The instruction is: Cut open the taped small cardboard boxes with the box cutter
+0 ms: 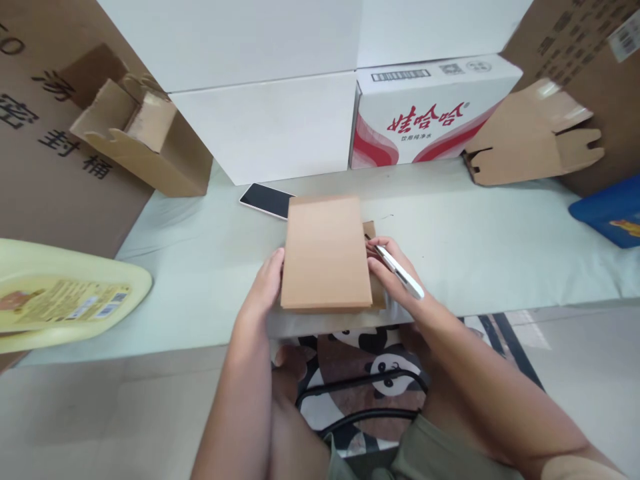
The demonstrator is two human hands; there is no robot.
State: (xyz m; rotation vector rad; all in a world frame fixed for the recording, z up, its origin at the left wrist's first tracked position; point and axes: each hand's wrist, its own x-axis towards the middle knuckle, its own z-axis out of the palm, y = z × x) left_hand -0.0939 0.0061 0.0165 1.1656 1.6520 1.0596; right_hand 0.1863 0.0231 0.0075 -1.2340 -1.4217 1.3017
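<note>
1. Your flat cardboard box lies at the near edge of the table, about midway along it, its long side running away from you.
2. Your left hand presses against the box's left side near the front corner, fingers flat on the edge, not wrapped round anything.
3. Your right hand sits at the box's right side, fingers pinched on a white pen, tip aimed in at the box, back end pointing out toward the right.
4. A brown flap peeks out from under the box on that right side, just beside the pen tip.
5. Just behind the box's far left corner, a phone lies screen up, dark, touching or nearly touching the box; hard to say which.
6. Along the far edge stand white boxes and a red-and-white carton side by side.
7. In the far left corner an open brown carton is tipped over; at the far right a folded cardboard piece leans.
8. A yellow tub pokes in at the left edge, and a blue item at the right edge.
</note>
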